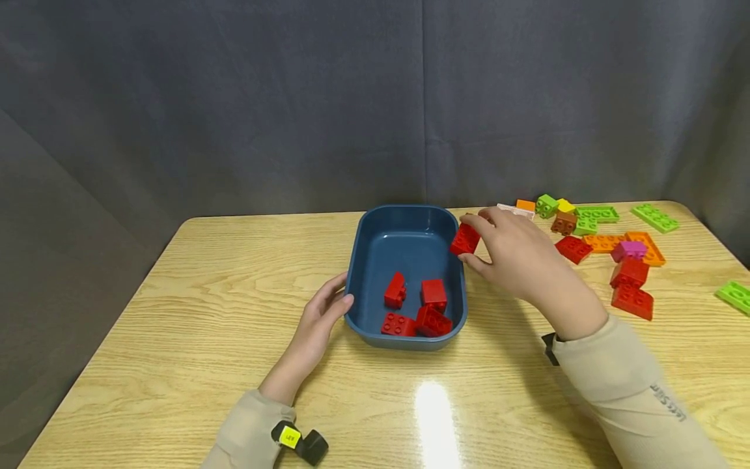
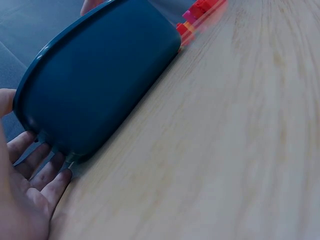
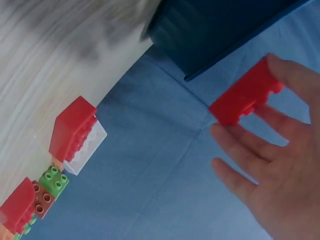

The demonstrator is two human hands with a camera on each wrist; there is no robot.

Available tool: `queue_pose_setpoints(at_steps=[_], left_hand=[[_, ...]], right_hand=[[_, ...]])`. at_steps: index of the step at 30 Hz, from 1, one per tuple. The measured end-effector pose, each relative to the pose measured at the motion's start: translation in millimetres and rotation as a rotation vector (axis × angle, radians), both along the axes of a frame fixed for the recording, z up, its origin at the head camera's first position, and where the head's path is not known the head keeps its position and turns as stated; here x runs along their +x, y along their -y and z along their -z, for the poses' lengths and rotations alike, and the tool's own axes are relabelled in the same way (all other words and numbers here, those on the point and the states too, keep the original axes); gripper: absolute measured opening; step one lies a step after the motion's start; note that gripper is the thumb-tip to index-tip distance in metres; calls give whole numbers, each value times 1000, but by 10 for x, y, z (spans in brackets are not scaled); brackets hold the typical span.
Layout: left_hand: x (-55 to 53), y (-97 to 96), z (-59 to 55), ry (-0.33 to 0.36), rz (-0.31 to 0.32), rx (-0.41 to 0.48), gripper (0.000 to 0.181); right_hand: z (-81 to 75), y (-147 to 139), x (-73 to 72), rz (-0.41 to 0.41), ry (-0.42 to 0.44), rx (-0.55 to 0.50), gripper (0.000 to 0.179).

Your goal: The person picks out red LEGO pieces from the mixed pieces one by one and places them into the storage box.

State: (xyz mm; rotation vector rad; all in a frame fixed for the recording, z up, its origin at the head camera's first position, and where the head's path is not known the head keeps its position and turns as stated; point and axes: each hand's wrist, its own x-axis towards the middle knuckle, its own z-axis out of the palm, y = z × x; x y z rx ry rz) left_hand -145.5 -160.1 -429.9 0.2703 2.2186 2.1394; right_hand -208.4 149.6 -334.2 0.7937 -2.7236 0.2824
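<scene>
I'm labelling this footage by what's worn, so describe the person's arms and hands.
The left hand and right hand are gloveless. The left sleeve and right sleeve are beige. The left one bears a bright yellow tag and a black block; a black piece shows beside the right one. Dark lettering marks the right sleeve, too unclear to read.

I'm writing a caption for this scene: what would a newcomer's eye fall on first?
Probably the blue bin around mid-table, with four red bricks lying in its nearer half. Next, the right hand, gripping another red brick by the bin's right side. Then the scattered colourful bricks toward the table's far right.
</scene>
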Motion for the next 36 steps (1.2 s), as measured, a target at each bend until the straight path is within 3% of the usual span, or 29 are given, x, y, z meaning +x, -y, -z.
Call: queue_pose_setpoints(at_steps=[23,36], left_hand=[[1,-4,3,8,0,-11,50],[0,0,-4,12,-2,-7,50]], right_hand=[[76,183,105,-174,-76,-31,60],[117,307,150,-268,-22,-17,60]])
